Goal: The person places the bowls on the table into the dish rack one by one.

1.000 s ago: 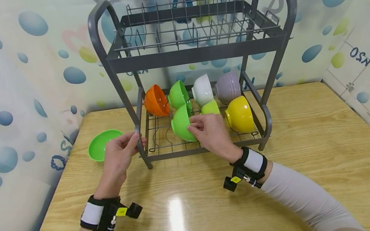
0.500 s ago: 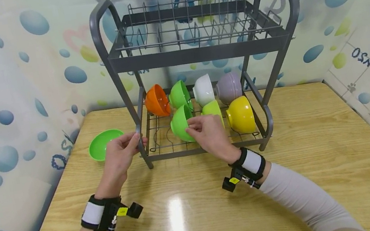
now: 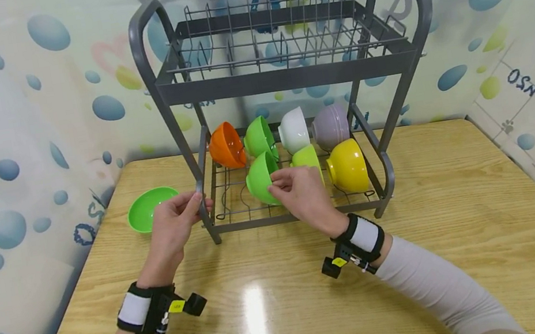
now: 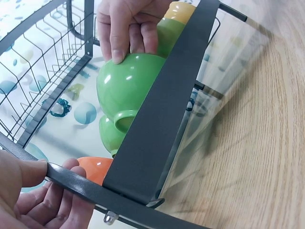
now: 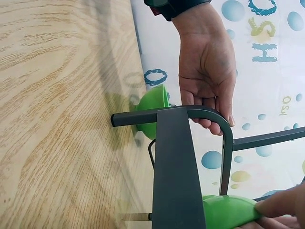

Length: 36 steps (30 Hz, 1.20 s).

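Observation:
A two-tier dark grey dish rack [image 3: 285, 79] stands on the table. My left hand [image 3: 170, 232] grips its left side frame, thumb in front and fingers behind, as the left wrist view also shows. With thumb and fingers, my right hand [image 3: 306, 196] pinches the rim of a green bowl [image 3: 260, 181], tilted on its side in the front row of the lower tier. In the left wrist view the bowl's round foot [image 4: 125, 121] faces the left side of the rack. A lime-green bowl [image 3: 304, 156], partly hidden by the right hand, and a yellow bowl [image 3: 348, 167] sit to its right.
Along the lower tier's back row stand an orange bowl [image 3: 226, 146], another green bowl [image 3: 259, 137], a white bowl [image 3: 293, 131] and a purple-grey bowl [image 3: 330, 126]. A green dish [image 3: 140, 213] sits on the table [image 3: 291, 315] left of the rack. Patterned cloth hangs behind.
The green bowl in my right hand has shifted very slightly left with the hand. My left hand keeps its grip on the rack.

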Motion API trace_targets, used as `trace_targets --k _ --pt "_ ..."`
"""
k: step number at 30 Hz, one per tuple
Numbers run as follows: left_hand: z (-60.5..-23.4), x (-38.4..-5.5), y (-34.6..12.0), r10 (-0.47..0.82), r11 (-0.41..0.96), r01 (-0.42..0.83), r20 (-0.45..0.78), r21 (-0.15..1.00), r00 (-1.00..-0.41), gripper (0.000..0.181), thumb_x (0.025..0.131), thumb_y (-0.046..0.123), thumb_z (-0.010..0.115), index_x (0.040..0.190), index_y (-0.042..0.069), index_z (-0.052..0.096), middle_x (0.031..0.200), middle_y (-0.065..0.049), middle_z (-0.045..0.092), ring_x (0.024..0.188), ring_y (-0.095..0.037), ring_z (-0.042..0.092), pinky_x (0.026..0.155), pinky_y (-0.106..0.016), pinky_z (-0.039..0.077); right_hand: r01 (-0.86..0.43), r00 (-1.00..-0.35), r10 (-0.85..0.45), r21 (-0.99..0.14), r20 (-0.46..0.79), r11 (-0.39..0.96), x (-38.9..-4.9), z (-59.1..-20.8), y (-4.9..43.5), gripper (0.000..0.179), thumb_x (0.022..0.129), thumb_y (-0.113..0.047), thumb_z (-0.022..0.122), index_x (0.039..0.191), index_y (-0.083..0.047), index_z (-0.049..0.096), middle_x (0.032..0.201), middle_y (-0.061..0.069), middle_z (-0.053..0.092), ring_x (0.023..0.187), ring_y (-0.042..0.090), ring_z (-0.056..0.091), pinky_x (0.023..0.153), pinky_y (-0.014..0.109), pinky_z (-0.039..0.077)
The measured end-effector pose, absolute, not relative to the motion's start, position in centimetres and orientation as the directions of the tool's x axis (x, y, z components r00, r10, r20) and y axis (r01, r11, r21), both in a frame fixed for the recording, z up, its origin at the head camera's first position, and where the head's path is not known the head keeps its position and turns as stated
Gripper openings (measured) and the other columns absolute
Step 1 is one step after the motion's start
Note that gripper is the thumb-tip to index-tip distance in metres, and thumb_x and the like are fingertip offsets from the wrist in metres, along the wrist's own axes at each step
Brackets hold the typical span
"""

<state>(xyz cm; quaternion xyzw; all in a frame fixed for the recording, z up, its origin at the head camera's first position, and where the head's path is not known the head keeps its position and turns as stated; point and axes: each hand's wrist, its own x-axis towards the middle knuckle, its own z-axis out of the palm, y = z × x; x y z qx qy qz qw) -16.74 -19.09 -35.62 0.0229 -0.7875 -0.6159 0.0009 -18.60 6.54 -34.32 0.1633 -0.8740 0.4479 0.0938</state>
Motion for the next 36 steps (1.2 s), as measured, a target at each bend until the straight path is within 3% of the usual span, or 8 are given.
trace_targets --k 15,20,22,28,36 --pt "-35.6 -16.7 -19.1 -0.039 0.232 -0.038 -0.029 0.972 -0.999 0.049 0.095 0.037 0.055 0.124 -0.002 0.060 0.106 -0.015 0.070 0.099 -0.022 0.068 0.083 -0.023 0.056 -0.408 -0.913 -0.255 -0.728 0.318 0.551 -18.3 -34.1 7.1 0.027 0.087 -0.015 0.067 0.109 0.000 0.070 0.096 0.011 0.075 0.082 0.014 0.071 0.071 0.025 0.058" --pt "-35.6 -16.7 -19.1 -0.038 0.229 -0.038 -0.030 0.973 -0.999 0.049 0.095 0.038 0.055 0.123 -0.002 0.060 0.097 -0.001 0.072 0.098 -0.021 0.069 0.083 -0.022 0.055 -0.436 -0.900 -0.237 -0.744 0.366 0.506 -17.7 -33.1 8.8 0.027 0.087 -0.017 0.068 0.110 -0.002 0.070 0.096 0.009 0.075 0.082 0.013 0.071 0.071 0.026 0.059" --pt "-35.7 -16.7 -19.1 -0.039 0.231 -0.035 -0.026 0.972 -0.999 0.049 0.095 0.038 0.055 0.123 -0.002 0.060 0.097 -0.003 0.071 0.098 -0.022 0.068 0.083 -0.022 0.055 -0.456 -0.889 -0.220 -0.741 0.401 0.493 -17.4 -32.7 9.9 0.028 0.087 -0.018 0.069 0.110 -0.003 0.070 0.096 0.009 0.075 0.082 0.013 0.071 0.070 0.026 0.059" --pt "-35.8 -16.7 -19.0 -0.038 0.241 -0.021 -0.012 0.970 -0.999 0.049 0.095 0.037 0.055 0.122 -0.002 0.061 0.111 -0.023 0.066 0.100 -0.025 0.068 0.084 -0.023 0.056 -0.491 -0.855 -0.131 -0.703 0.501 0.515 -15.9 -31.8 14.7 0.032 0.085 -0.019 0.072 0.112 -0.003 0.070 0.100 0.011 0.074 0.083 0.014 0.071 0.070 0.017 0.056" --pt "-35.9 -16.7 -19.0 -0.041 0.236 -0.008 0.002 0.972 -0.999 0.050 0.094 0.039 0.055 0.120 -0.003 0.061 0.107 -0.017 0.069 0.095 -0.017 0.069 0.083 -0.022 0.055 -0.480 -0.802 0.038 -0.681 0.596 0.553 -14.8 -32.3 21.4 0.036 0.083 -0.012 0.072 0.118 -0.005 0.069 0.107 0.015 0.072 0.088 -0.009 0.064 0.076 0.008 0.050"
